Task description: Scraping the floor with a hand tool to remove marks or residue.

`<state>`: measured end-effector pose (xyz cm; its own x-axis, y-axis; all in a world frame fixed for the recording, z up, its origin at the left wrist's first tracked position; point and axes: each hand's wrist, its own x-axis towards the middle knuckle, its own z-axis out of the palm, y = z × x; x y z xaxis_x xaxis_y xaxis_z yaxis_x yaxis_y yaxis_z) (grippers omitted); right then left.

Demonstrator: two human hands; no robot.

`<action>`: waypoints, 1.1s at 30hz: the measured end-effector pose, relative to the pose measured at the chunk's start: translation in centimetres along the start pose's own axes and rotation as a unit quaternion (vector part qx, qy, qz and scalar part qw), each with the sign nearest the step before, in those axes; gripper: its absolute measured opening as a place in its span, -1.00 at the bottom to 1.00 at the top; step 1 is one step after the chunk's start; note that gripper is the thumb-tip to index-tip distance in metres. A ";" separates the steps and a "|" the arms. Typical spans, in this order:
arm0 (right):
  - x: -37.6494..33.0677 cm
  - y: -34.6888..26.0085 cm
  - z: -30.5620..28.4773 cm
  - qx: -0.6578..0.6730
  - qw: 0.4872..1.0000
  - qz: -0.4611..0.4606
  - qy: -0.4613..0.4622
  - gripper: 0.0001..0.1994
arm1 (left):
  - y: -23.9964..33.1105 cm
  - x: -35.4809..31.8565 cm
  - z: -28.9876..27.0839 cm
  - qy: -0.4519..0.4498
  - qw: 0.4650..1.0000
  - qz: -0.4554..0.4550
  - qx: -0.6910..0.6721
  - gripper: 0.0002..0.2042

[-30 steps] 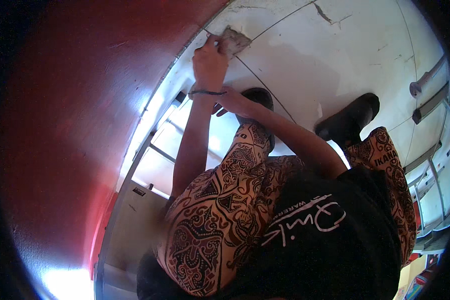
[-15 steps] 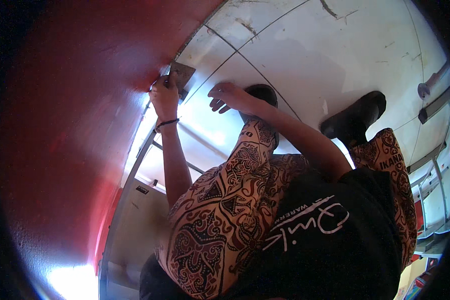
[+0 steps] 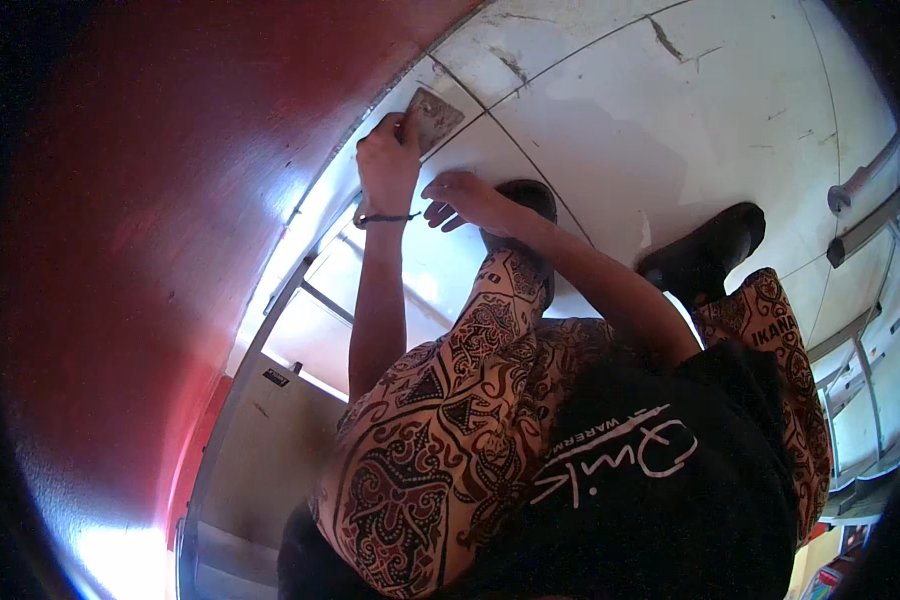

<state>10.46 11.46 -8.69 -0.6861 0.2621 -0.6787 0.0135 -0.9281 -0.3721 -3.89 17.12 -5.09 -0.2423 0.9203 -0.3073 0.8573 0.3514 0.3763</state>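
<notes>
My left hand [image 3: 388,165] grips a thin, flat, roughly square grey-brown piece [image 3: 438,118] by its left edge. Its surface looks stained, and my fingers hide part of it, so I cannot tell its exact kind. The piece is over the white tiled floor [image 3: 620,120], close to the foot of the red wall [image 3: 190,180]. Just to the right, my right hand [image 3: 465,200] hangs beside my dark shoe [image 3: 528,200], holding nothing, its fingers loosely apart.
A grey metal-framed panel [image 3: 260,430] stands by the wall at the lower left. My other shoe [image 3: 705,245] rests on the tiles. Dark scuffs mark the floor farther off. At the right edge is a metal frame [image 3: 860,350].
My left hand has moved the flat piece away from the wall, to the right and farther forward. My right hand has barely shifted.
</notes>
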 end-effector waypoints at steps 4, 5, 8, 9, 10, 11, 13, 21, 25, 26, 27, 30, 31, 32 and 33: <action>0.0 -0.2 -0.1 0.020 1.000 -0.011 -0.018 -0.70 | -2.2 -1.2 -2.6 -0.004 0.998 -0.058 0.023 -0.71; 0.0 -0.2 -0.2 0.015 1.000 -0.002 -0.015 -0.71 | -2.9 -1.2 -3.2 0.020 0.997 -0.030 0.073 -0.72; 0.2 0.0 -0.4 0.022 1.000 0.001 -0.009 -0.71 | -3.4 -0.6 -3.2 -0.030 0.998 -0.051 -0.006 -0.72; 0.3 0.1 -0.4 0.017 1.000 -0.001 -0.007 -0.71 | -3.1 -0.2 -2.6 -0.015 0.999 -0.026 0.024 -0.72; 0.3 0.2 -0.5 0.023 1.000 -0.007 -0.009 -0.71 | -2.7 0.2 -1.9 -0.031 0.998 0.010 0.045 -0.72; 0.4 0.3 -0.5 0.031 0.999 -0.007 -0.011 -0.70 | -1.9 0.5 -0.9 -0.001 0.995 0.055 0.088 -0.72; 0.5 0.4 -0.6 0.040 0.999 -0.009 -0.012 -0.69 | -0.3 1.2 0.8 -0.023 1.000 0.006 -0.018 -0.71; 0.3 0.2 -0.7 0.032 0.999 0.002 -0.007 -0.66 | -0.1 -0.1 -3.2 -0.042 0.999 0.012 0.011 -0.81; 0.6 0.4 0.2 0.034 0.999 -0.017 0.005 -0.65 | -1.8 -2.1 -6.1 -0.141 0.988 -0.056 0.003 -0.78; 0.9 0.5 0.8 0.044 0.997 -0.051 0.024 -0.59 | -1.9 -2.3 -6.1 -0.204 0.973 -0.102 -0.027 -0.77; 1.1 0.5 1.3 0.050 0.995 -0.069 0.051 -0.53 | -1.9 -2.5 -5.9 -0.213 0.972 -0.080 -0.058 -0.74; 2.2 0.1 3.6 0.193 0.965 -0.110 0.138 -0.51 | -1.1 -2.1 -4.1 -0.212 0.969 -0.122 -0.033 -0.72; 2.4 -0.2 4.1 0.270 0.928 -0.128 0.221 -0.52 | -0.8 -1.6 -3.4 -0.209 0.970 -0.113 -0.041 -0.71; 2.5 -0.5 4.4 0.333 0.903 -0.133 0.238 -0.56 | -0.5 -1.3 -2.8 -0.199 0.972 -0.120 -0.041 -0.70; 2.7 -0.9 4.4 0.338 0.905 -0.139 0.219 -0.56 | -0.2 -0.8 -2.2 -0.204 0.972 -0.106 -0.049 -0.70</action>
<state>5.40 11.80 -7.37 -0.2389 0.4520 -0.8594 -0.6647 -0.7213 -0.1947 -4.86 16.72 -2.97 -0.1912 0.6874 -0.7007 0.7554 0.5589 0.3421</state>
